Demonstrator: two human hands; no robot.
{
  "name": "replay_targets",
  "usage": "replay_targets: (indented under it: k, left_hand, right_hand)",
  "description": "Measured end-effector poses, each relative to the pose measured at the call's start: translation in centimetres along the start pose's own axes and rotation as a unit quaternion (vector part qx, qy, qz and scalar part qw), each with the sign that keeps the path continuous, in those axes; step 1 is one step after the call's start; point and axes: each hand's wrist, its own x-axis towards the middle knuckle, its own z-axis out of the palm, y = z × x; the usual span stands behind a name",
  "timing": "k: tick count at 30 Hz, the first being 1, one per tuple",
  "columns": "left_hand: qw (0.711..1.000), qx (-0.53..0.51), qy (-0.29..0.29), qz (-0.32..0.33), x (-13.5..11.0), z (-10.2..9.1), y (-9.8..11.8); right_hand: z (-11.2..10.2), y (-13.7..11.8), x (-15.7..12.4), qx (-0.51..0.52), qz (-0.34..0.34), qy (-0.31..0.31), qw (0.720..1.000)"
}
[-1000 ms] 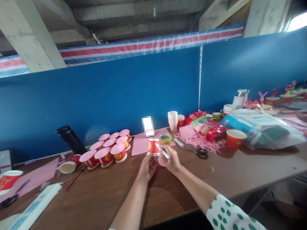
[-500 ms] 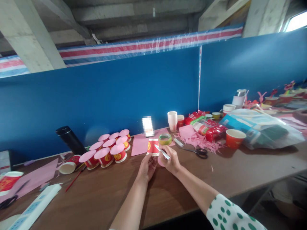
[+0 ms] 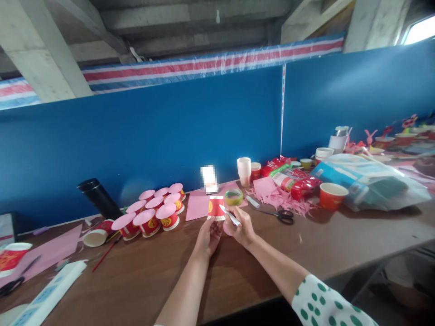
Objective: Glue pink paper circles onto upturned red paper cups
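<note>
A red paper cup (image 3: 217, 212) with a yellow emblem stands bottom-up in my left hand (image 3: 209, 234), whose fingers curl around its lower part. My right hand (image 3: 243, 228) pinches a white marker pen (image 3: 234, 219) and holds its tip against the cup's right side. Part of a pink paper disc (image 3: 227, 230) shows between my hands. Just behind them sit a roll of green-yellow tape (image 3: 234, 196) and a pink paper sheet (image 3: 197, 206). A white pen cap (image 3: 252, 202) lies right of the tape.
Several upturned red cups topped with pink discs (image 3: 166, 211) stand left, near a black bottle (image 3: 98, 199). To the right are black-handled scissors (image 3: 284, 217), pink paper scraps (image 3: 288, 203), a red packet (image 3: 295, 181), an orange cup (image 3: 333, 197) and a plastic bag (image 3: 374, 185). A blue partition (image 3: 170, 136) rises behind.
My hands keep the same grips on the cup and the marker pen. The cup has shifted only very slightly, and nothing else on the table has moved.
</note>
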Motion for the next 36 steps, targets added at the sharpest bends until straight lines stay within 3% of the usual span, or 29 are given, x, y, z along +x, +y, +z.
replay_targets:
  k: [36]
  left_hand:
    - [1.000, 0.008, 0.001, 0.000, 0.05, -0.13, -0.09]
  right_hand:
    - [0.06, 0.03, 0.11, 0.011, 0.008, 0.022, 1.000]
